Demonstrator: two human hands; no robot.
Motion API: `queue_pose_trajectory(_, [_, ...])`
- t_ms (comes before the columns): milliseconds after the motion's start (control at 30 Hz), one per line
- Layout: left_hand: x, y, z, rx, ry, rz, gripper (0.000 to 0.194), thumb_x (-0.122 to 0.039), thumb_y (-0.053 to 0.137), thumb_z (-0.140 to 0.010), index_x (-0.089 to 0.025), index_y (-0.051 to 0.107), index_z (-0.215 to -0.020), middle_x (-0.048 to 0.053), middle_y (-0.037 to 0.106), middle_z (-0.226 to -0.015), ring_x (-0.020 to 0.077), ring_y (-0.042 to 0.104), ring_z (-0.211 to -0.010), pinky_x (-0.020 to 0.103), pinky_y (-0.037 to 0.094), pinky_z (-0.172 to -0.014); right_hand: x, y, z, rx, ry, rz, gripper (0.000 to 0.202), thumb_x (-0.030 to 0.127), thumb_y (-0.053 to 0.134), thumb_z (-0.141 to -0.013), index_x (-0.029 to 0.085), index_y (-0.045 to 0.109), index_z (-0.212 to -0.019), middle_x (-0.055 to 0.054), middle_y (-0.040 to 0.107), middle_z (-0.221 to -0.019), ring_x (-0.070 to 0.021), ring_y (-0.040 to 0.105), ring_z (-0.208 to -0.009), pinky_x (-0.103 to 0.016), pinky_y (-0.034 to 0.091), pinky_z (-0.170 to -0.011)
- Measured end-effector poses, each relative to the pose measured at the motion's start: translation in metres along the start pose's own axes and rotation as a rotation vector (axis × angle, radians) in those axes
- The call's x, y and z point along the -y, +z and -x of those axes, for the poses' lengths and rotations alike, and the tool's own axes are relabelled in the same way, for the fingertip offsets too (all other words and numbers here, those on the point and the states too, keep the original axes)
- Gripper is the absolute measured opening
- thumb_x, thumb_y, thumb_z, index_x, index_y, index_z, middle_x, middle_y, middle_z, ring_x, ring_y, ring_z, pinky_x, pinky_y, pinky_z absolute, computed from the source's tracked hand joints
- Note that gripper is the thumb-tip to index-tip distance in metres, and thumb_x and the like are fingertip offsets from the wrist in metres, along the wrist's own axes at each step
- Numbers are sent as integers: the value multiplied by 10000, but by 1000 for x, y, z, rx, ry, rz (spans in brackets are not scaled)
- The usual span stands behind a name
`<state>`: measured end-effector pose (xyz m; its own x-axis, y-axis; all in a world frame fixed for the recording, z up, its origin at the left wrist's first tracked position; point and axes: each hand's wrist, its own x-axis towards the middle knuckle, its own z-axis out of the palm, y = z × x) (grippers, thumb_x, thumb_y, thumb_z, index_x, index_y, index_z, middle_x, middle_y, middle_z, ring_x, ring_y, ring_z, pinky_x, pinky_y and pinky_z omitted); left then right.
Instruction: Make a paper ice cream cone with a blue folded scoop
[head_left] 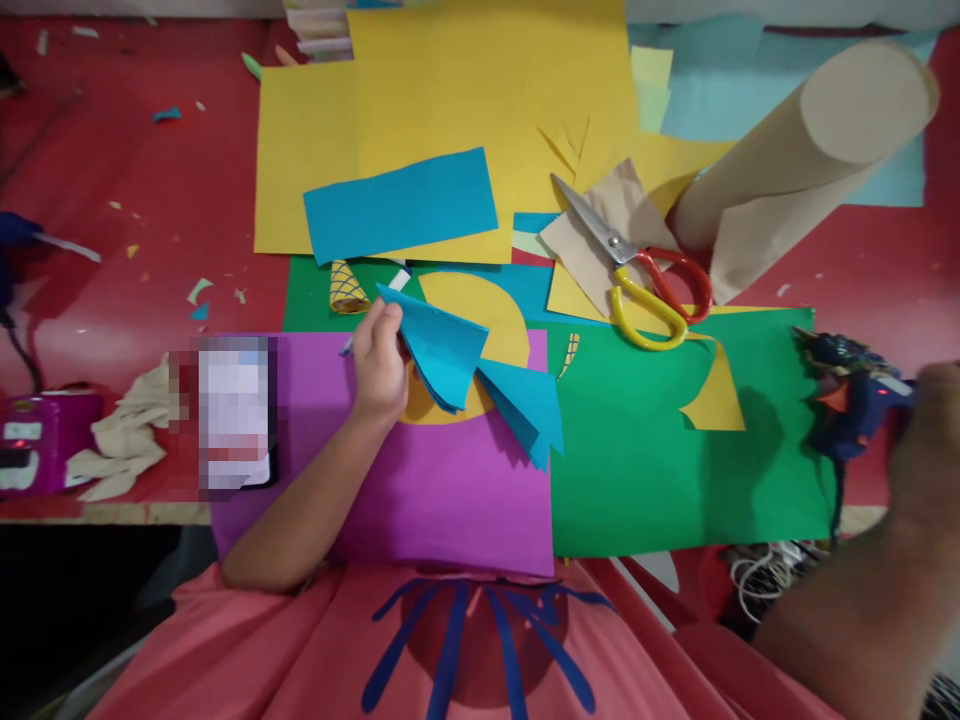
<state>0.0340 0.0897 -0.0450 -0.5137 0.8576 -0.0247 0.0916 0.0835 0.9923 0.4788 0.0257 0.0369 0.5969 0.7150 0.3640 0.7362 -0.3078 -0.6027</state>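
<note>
Left hand point(381, 365) pinched blue paper point(446, 345), likely to keep folds together; right hand point(930, 430), near glue gun point(859, 415), was too blurred to tell its grip.

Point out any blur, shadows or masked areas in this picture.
Head view: the right hand, at the right edge, is blurred; head view: a soft shadow darkens part of the green sheet; head view: coarse pixels mask the phone; head view: the scissors look fairly sharp.
</note>
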Motion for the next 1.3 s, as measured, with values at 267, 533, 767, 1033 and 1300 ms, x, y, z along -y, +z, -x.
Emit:
queue_pose_trajectory(267, [-15,-2,1,77,48,119,309,-268,494,-837,-230,258,-641,-57,291,-590,68,369,-541,221,358,-545,132,77,90,902,-750,-178,191,230,508,-944,197,633,-1085,-103,682,-1022,-260,626,-981,-406,499,-861])
queue_pose_trajectory(533, [-23,-1,3,133,-52,163,321,-315,535,-835,-230,291,-645,-89,344,-472,47,391,-377,213,299,-384,143,98,116,1013,-858,106,171,235,619,-852,121,582,-974,-179,622,-984,-352,566,-970,-491,480,-850])
queue_pose_trajectory(767, [-28,-2,5,121,-80,145,374,-386,596,-787,-230,305,-611,-102,340,-462,50,483,-331,204,322,-328,124,80,95,1037,-281,-412,72,209,545,-907,210,572,-975,-31,623,-891,-174,592,-798,-308,479,-723])
queue_pose_trajectory(1033, [-27,3,28,404,-73,131,380,-475,624,-841,-219,469,-609,-49,567,-459,133,631,-461,242,512,-463,129,78,85,762,11,-737,123,304,711,-807,259,656,-909,-12,638,-874,-150,580,-725,-287,482,-624])
queue_pose_trajectory(1300, [-26,1,39,517,145,-46,322,-475,587,-876,-245,728,-699,40,771,-847,211,738,-832,362,619,-775,169,88,104,838,55,-775,191,349,733,-775,259,598,-875,7,640,-757,-159,643,-718,-292,553,-631])
